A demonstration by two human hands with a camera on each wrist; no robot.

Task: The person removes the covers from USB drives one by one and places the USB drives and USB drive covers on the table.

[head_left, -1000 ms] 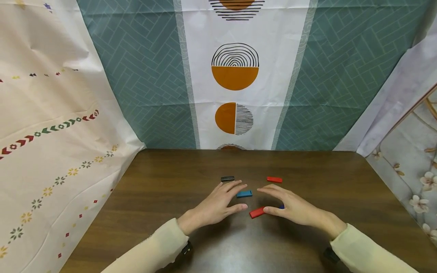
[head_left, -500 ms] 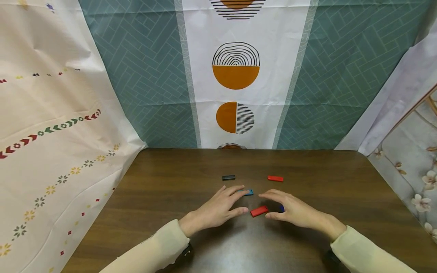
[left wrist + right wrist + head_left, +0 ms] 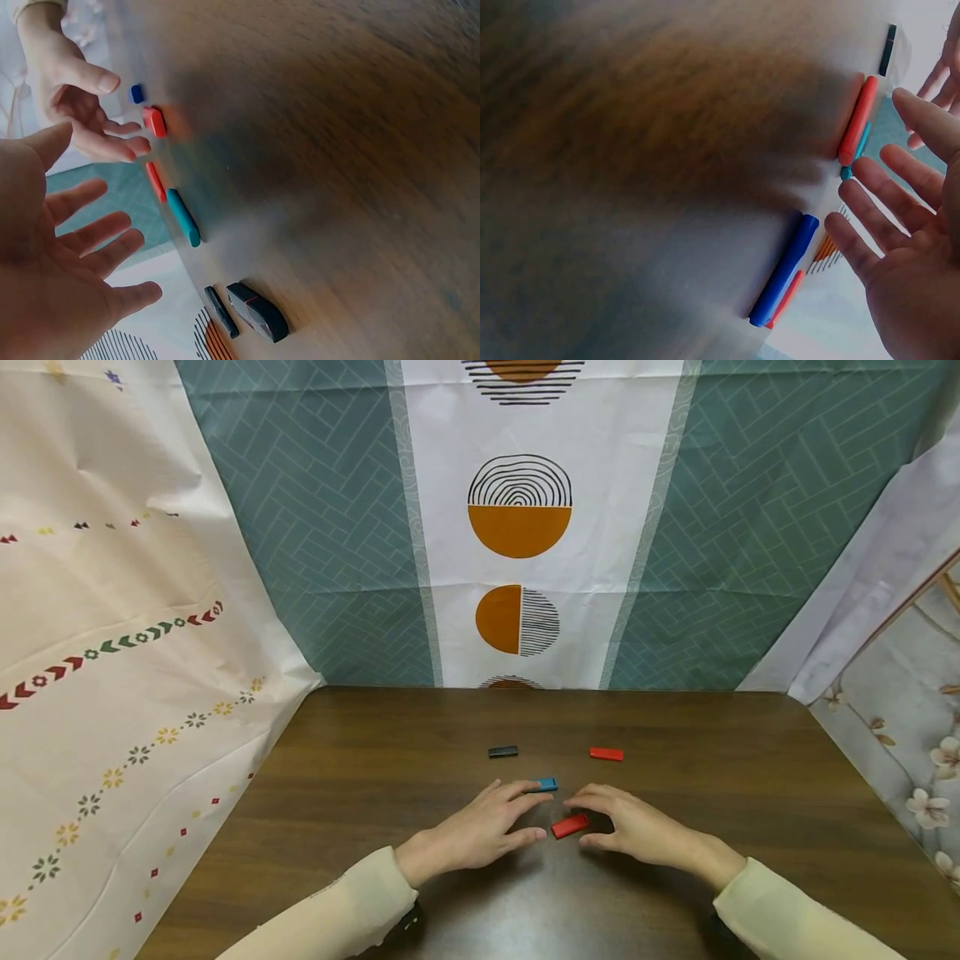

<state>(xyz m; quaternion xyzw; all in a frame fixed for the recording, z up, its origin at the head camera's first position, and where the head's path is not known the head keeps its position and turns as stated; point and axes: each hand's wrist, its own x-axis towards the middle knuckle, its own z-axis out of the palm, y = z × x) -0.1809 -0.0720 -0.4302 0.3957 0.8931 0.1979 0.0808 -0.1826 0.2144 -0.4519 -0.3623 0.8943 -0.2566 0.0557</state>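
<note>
My left hand [image 3: 480,833] hovers over the table with its fingers spread loosely and nothing in them. Its fingertips overlap a small light-blue bar [image 3: 546,784] in the head view. Opposite it, my right hand [image 3: 637,832] hangs relaxed, palm facing inward, also holding nothing. Between the two hands lies a small red bar [image 3: 570,826], slightly slanted. A dark-blue bar [image 3: 784,271] shows in the right wrist view; from the head it is hidden behind my right hand. Black with thin red lines, a chunky piece [image 3: 257,311] lies on the left side, visible in the left wrist view.
Farther back on the brown wooden table [image 3: 375,727] lie a small black bar [image 3: 503,752] and a second red bar [image 3: 606,754]. A patterned cloth [image 3: 517,527] hangs along the back edge, with more cloth at both sides.
Both hands have drawn slightly back and lower in the head view. The far black bar is fully uncovered, while the dark-blue one has become hidden behind the right hand.
</note>
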